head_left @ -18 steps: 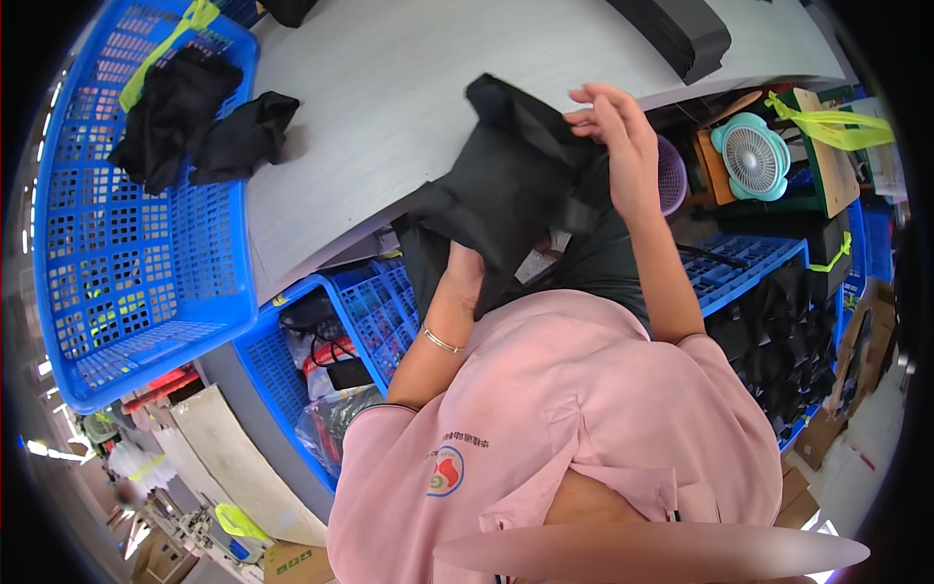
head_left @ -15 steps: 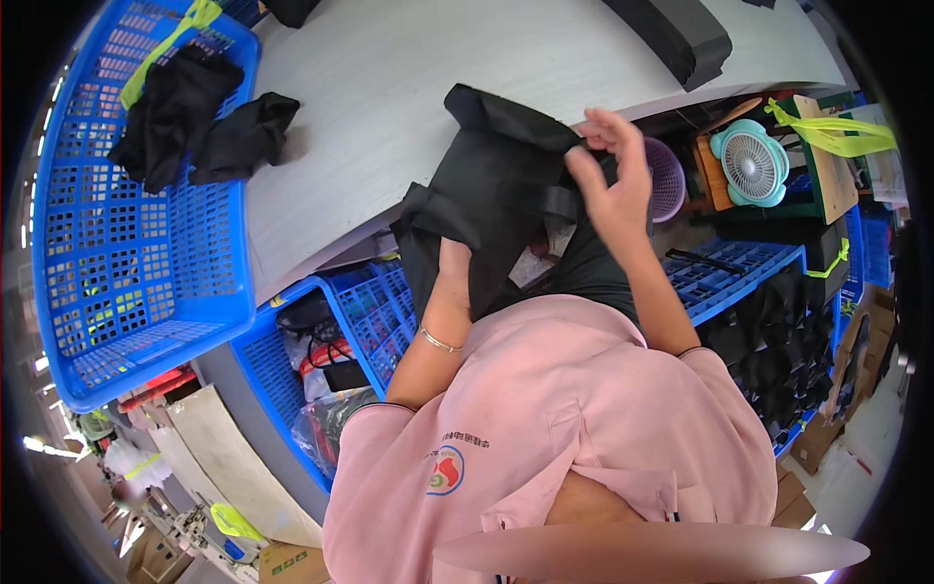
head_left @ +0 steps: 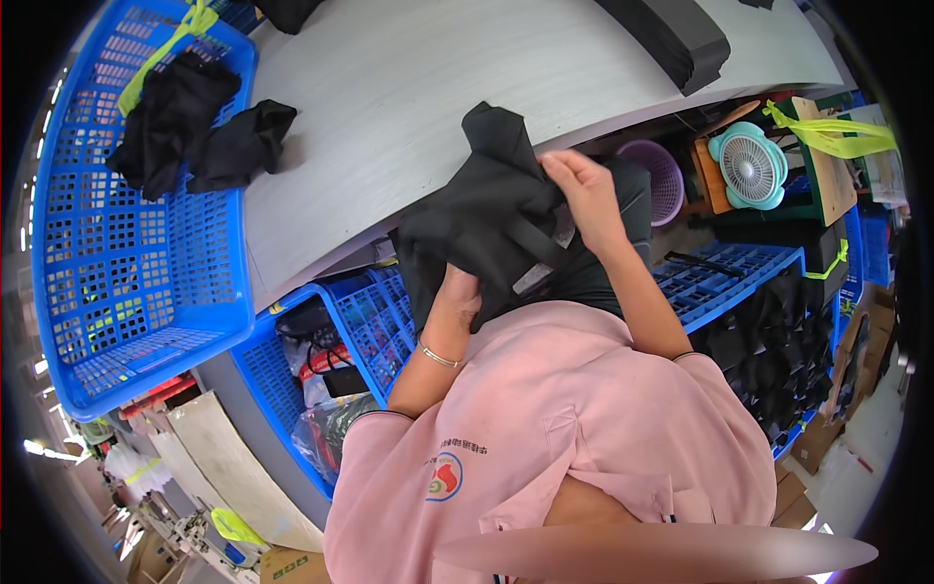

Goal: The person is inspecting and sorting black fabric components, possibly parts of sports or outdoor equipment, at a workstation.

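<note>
1 black cloth [head_left: 472, 219]: right hand [head_left: 582, 187] is pinching its edge; left hand [head_left: 461, 285] is hiding underneath, whether gripping, cannot tell.

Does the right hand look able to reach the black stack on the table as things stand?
Probably yes: nothing visible stands between the right hand and the black stack, though the hand is busy with the black cloth.

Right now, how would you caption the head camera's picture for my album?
Left hand mostly hidden by black cloth, right hand pinching its edge, beside a pale table.
</note>
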The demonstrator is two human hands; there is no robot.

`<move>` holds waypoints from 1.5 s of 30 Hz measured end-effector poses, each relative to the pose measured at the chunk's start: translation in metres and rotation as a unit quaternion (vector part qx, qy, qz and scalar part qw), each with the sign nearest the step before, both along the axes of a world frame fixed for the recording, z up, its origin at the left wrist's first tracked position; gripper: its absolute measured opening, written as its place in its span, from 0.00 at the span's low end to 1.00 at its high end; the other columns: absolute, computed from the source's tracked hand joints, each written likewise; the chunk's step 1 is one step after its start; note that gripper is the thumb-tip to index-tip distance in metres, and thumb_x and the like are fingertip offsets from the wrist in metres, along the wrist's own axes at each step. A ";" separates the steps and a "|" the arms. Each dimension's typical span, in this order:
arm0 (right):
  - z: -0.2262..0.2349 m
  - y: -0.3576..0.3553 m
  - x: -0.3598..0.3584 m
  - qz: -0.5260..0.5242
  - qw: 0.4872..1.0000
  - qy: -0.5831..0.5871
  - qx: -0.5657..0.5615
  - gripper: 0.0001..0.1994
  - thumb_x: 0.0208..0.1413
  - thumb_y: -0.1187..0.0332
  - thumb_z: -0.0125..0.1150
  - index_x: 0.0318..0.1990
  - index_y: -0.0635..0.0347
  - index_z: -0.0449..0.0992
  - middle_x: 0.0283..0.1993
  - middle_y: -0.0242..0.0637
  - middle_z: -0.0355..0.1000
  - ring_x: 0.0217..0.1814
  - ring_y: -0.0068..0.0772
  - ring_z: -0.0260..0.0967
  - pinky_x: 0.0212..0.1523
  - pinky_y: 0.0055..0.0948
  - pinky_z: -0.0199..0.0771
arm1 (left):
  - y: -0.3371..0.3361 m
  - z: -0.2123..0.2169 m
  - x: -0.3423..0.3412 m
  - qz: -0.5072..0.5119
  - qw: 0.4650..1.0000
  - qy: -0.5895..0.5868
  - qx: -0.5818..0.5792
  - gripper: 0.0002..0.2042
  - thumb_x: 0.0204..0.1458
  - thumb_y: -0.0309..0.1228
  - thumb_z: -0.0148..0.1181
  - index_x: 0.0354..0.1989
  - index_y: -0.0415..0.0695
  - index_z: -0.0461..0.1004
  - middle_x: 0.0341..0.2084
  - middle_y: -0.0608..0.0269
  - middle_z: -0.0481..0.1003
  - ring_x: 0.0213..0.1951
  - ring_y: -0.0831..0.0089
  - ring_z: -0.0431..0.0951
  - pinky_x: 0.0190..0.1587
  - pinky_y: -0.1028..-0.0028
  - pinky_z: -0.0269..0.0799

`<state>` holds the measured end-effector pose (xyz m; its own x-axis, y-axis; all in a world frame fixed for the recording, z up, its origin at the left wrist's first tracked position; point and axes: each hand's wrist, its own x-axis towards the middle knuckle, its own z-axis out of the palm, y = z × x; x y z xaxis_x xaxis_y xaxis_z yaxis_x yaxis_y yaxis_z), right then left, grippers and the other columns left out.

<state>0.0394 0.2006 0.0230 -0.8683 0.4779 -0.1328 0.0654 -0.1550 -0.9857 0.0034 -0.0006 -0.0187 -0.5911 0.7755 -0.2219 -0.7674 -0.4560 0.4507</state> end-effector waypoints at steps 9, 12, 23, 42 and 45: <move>0.006 0.013 0.016 0.104 0.947 -0.049 0.300 0.12 0.57 0.73 0.58 0.48 0.67 0.79 0.42 0.37 0.79 0.39 0.19 0.72 0.41 0.27 0.73 | -0.024 -0.034 0.009 -0.138 0.974 0.146 -0.100 0.22 0.67 0.41 0.51 0.62 0.40 0.68 0.57 0.60 0.73 0.55 0.68 0.74 0.56 0.67 0.74; 0.002 0.016 0.005 0.097 0.899 -0.061 0.423 0.12 0.55 0.75 0.57 0.46 0.66 0.78 0.38 0.39 0.76 0.35 0.19 0.68 0.38 0.27 0.71 | -0.025 -0.029 0.008 -0.167 0.959 0.189 -0.126 0.21 0.67 0.41 0.51 0.62 0.40 0.69 0.56 0.62 0.73 0.55 0.69 0.75 0.55 0.68 0.75; 0.053 0.094 -0.073 0.049 0.973 0.108 0.197 0.11 0.66 0.66 0.58 0.47 0.65 0.78 0.55 0.32 0.70 0.54 0.24 0.67 0.58 0.24 0.62 | 0.013 0.029 -0.078 0.194 0.972 0.102 -0.081 0.22 0.70 0.37 0.46 0.65 0.36 0.63 0.60 0.56 0.70 0.61 0.68 0.69 0.66 0.66 0.66; -0.005 0.015 -0.052 0.056 0.921 0.104 -0.371 0.16 0.61 0.71 0.64 0.56 0.61 0.75 0.50 0.32 0.77 0.52 0.23 0.74 0.58 0.27 0.71 | 0.044 0.048 -0.141 -0.035 0.992 0.106 -0.059 0.20 0.65 0.42 0.56 0.58 0.43 0.73 0.55 0.60 0.76 0.57 0.69 0.74 0.60 0.66 0.68; 0.000 0.032 -0.054 0.077 0.941 0.091 -0.316 0.13 0.59 0.73 0.66 0.51 0.59 0.77 0.50 0.30 0.78 0.52 0.20 0.73 0.58 0.26 0.70 | 0.056 0.039 -0.138 -0.081 0.995 0.010 0.056 0.21 0.64 0.44 0.57 0.58 0.42 0.73 0.56 0.58 0.76 0.58 0.65 0.75 0.62 0.63 0.69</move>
